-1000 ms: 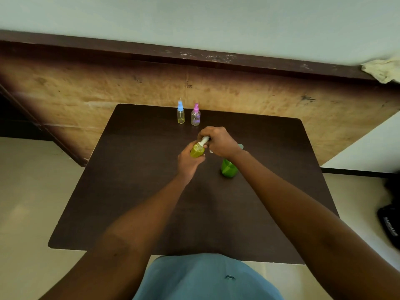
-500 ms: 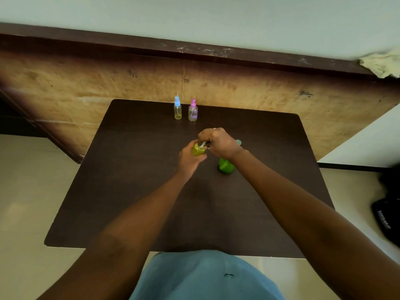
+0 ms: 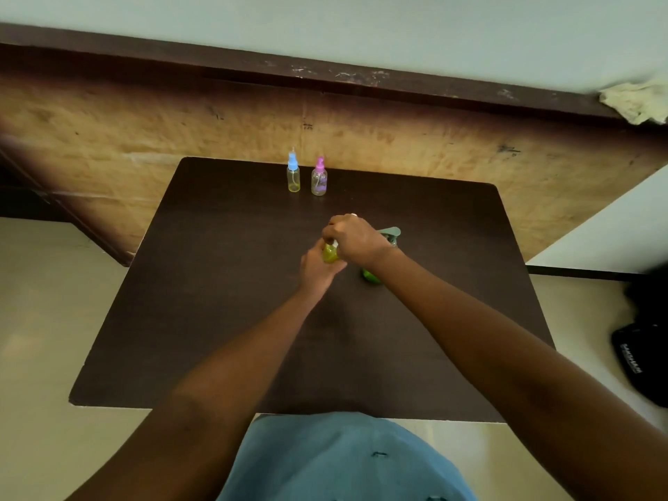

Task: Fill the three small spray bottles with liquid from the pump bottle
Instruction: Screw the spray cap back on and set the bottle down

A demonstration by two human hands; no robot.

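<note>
Where both hands' fingers (image 3: pixel 339 231) meet, bottle (image 3: pixel 329 253) sits.

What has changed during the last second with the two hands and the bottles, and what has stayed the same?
The right hand has pushed the white spray top down into the yellow-green bottle; its white stem now barely shows. The left hand still grips that bottle. The pump bottle, the blue-capped bottle and the pink-capped bottle stand unmoved on the table.
</note>
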